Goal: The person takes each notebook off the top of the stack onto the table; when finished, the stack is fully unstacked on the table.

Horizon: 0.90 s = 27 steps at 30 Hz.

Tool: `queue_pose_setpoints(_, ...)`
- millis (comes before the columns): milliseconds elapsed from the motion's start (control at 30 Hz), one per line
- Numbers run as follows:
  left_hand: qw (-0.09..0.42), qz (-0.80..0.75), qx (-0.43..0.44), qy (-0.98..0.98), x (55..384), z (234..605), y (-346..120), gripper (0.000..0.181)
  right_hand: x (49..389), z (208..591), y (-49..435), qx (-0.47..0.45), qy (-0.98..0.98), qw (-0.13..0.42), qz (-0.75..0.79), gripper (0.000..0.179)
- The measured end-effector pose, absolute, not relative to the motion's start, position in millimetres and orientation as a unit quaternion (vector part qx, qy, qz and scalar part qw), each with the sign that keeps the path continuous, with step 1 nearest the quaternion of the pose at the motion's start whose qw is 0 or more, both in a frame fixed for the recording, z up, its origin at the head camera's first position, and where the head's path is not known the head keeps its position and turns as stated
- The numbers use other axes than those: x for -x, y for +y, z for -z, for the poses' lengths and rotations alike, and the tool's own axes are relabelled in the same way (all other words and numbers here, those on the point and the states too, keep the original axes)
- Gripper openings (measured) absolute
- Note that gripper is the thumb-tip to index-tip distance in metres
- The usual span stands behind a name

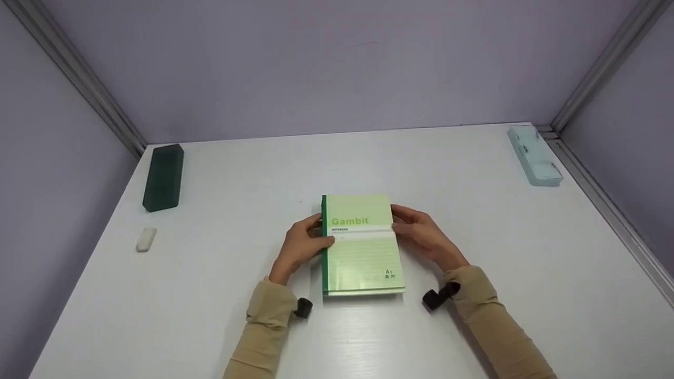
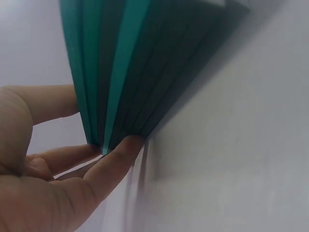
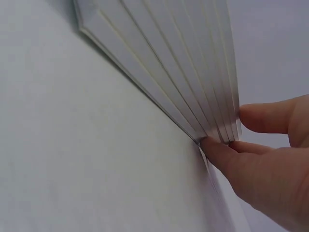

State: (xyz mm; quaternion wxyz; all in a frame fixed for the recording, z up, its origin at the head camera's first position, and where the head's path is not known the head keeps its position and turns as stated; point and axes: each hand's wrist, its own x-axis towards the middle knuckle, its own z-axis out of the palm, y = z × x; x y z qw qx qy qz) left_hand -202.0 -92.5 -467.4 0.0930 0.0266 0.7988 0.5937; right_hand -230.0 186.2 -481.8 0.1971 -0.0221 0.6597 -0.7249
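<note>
A stack of several notebooks (image 1: 363,258) stands on the white table, its top cover light green with "Gambit" printed on it. My left hand (image 1: 303,245) holds the stack at the dark green spine side, its thumb over the edge of the top cover. On the opposite side, my right hand (image 1: 424,237) grips the page edges. The left wrist view shows the green spines (image 2: 116,72) layered above one another, with fingertips against them. Pale page edges (image 3: 169,63) fill the upper part of the right wrist view, the right thumb and fingers touching their far end.
At the back left lies a dark green case (image 1: 164,179), with a white eraser (image 1: 146,240) in front of it. A light blue pencil case (image 1: 535,156) lies at the back right. Walls (image 1: 347,68) border the table (image 1: 237,179) at the back and sides.
</note>
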Motion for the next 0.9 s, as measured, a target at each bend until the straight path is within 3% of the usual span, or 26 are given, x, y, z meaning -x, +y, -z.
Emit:
queue_pose_setpoints(467, 0.111, -0.598, -0.036, 0.793, 200.8, 466.8, -94.3, 0.073, 228.6, 481.4, 185.7, 0.037, 0.644, 0.211, 0.734, 0.069)
queue_pose_setpoints(900, 0.120, -0.597, -0.029, 0.792, 201.0, 464.1, -93.9, 0.069, 227.8, 479.5, 185.0, 0.036, 0.639, 0.205, 0.741, 0.069)
